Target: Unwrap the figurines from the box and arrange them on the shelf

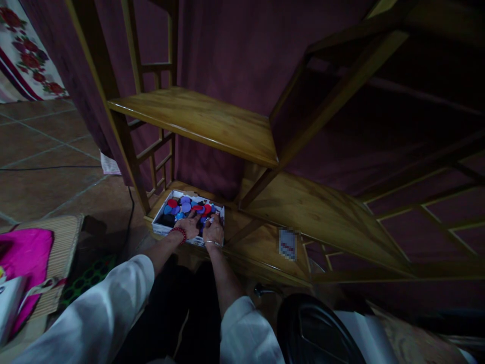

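A shallow white box (160, 229) sits on the lowest wooden shelf, full of small, flat, mostly round pieces (185, 207) in red, blue, purple and black. What these pieces are is too small to tell. My left hand (187, 227), with a red bead bracelet, reaches over the box's front wall with its fingers stretched out over the pieces. Close beside it, at the box's right end, my right hand (214, 231) wears a thin bangle. Its fingers bend down among the pieces, and their tips are partly hidden, so whether they hold one is unclear.
A wooden shelf board (204, 119) juts out above the box, with slanted posts to its right. A blurred pale packet (288, 243) lies on the lower shelf. A black seat (318, 328) stands at my right, and a bright pink cloth (34, 258) lies at my left.
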Demonstrator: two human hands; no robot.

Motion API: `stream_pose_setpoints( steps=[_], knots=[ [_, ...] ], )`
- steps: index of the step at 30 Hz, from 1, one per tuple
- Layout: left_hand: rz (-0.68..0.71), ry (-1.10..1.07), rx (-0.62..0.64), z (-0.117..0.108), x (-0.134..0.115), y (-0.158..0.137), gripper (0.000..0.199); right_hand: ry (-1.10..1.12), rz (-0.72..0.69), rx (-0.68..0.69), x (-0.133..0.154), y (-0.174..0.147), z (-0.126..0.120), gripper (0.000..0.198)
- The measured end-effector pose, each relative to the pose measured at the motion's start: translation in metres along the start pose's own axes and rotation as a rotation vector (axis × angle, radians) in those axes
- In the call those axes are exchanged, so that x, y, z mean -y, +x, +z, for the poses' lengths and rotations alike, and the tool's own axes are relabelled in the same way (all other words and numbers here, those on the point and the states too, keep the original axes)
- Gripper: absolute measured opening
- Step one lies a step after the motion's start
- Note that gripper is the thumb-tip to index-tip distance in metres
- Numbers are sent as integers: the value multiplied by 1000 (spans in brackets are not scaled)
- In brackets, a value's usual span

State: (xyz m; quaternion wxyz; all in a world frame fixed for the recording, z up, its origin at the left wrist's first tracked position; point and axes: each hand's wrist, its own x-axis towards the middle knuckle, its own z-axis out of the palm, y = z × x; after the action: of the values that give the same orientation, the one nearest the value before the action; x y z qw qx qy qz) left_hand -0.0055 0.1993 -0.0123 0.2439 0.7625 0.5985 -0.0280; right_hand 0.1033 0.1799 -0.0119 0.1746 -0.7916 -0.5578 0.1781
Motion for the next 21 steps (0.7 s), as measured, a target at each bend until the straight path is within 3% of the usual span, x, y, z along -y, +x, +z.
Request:
stream_pose_setpoints(
  steps=[4,12,21],
  knots=[
    [-50,-64,-13,-1,0,-2,59,44,-10,-45,-1,1,1,30],
    [46,-120,54,-6,1,-2,35,158,4,-126,-3,0,4,36],
    [71,-186,27,0,10,8,36,166,13,-130,-4,-1,3,37]
  ],
)
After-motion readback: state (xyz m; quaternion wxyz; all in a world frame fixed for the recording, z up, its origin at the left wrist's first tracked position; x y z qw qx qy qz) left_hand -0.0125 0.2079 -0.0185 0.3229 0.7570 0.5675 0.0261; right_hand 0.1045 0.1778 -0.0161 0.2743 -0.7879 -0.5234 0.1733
